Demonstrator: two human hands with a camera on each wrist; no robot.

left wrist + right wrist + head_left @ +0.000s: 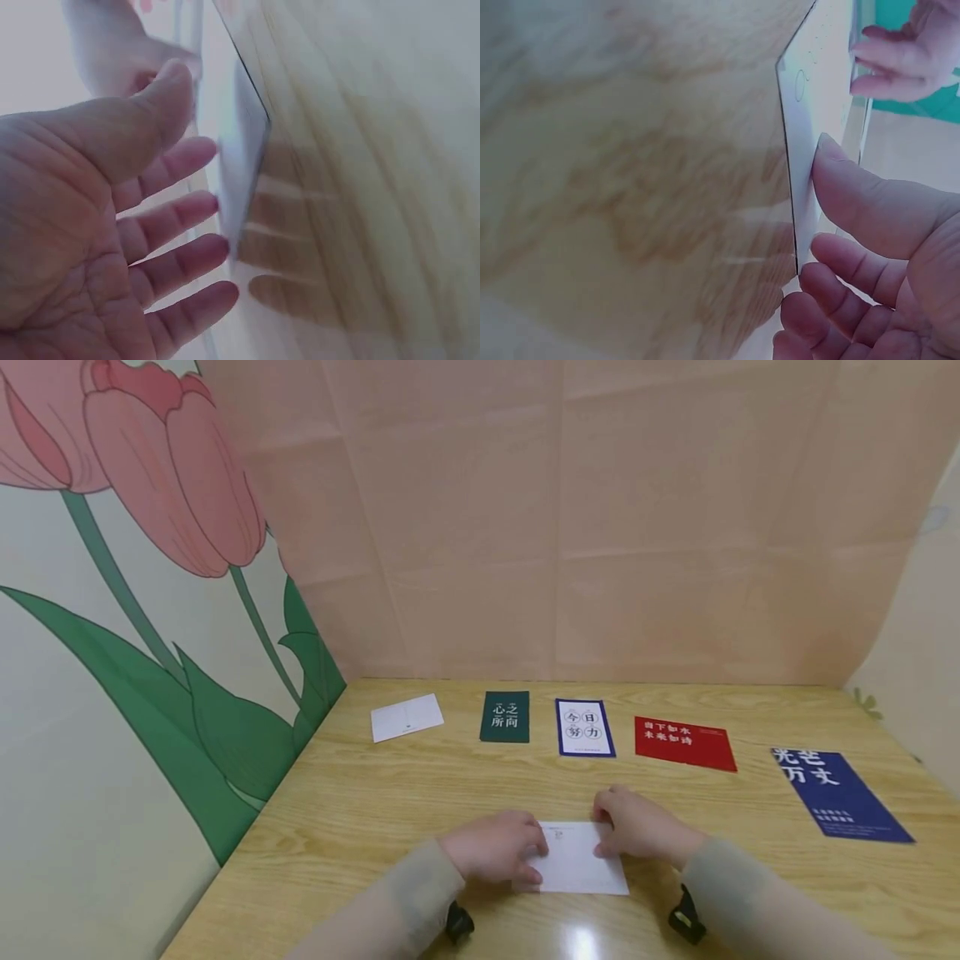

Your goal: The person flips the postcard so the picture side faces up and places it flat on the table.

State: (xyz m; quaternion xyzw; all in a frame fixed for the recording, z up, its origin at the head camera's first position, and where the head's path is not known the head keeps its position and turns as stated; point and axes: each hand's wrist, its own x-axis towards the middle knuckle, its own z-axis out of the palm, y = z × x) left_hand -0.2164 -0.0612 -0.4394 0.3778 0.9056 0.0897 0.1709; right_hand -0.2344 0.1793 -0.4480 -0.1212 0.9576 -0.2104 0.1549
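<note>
A white card [576, 864] with faint print lies on the wooden table near its front edge, between both hands. At its left end is my left hand [498, 847], fingers spread and fairly straight; in the left wrist view the fingertips [217, 247] meet the card's edge. My right hand [645, 827] is at the right end. Its thumb [840, 169] rests on the card's face, while the other fingers [810, 307] bend loosely by the corner. Neither hand visibly lifts the card.
Farther back on the table [420, 785] lies a row of cards: white [407, 718], green [505, 727], white with a blue border [585, 739], red [686, 743] and dark blue [847, 802]. A pinkish cloth [562, 527] hangs behind; a tulip-painted wall [150, 635] stands left.
</note>
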